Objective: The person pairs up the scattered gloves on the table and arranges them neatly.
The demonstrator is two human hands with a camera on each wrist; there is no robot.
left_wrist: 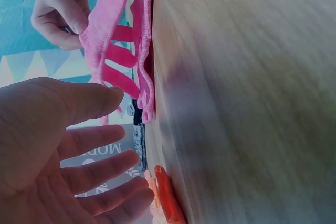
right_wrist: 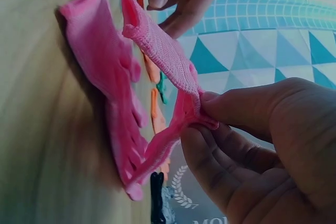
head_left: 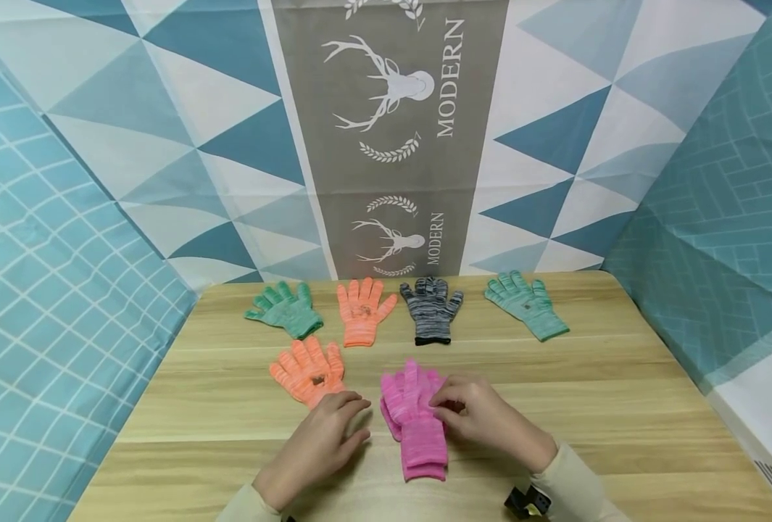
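Two pink gloves overlap near the front middle of the table. My right hand (head_left: 483, 417) pinches the edge of the upper pink glove (right_wrist: 163, 51) between thumb and fingers, holding it raised. Beneath it the lower pink glove (right_wrist: 100, 72) lies flat on the wood, as the right wrist view shows. To the left of the pair hovers my left hand (head_left: 323, 435), its fingers spread loosely with nothing in them. Its fingertips are close to an orange glove (head_left: 310, 370), whose cuff the hand partly covers in the head view.
Along the back of the wooden table (head_left: 196, 406) lie a green glove (head_left: 288, 310), another orange glove (head_left: 362, 315), a grey-black glove (head_left: 431, 312) and a second green glove (head_left: 525, 304). A patterned cloth (head_left: 392, 167) hangs behind the table.
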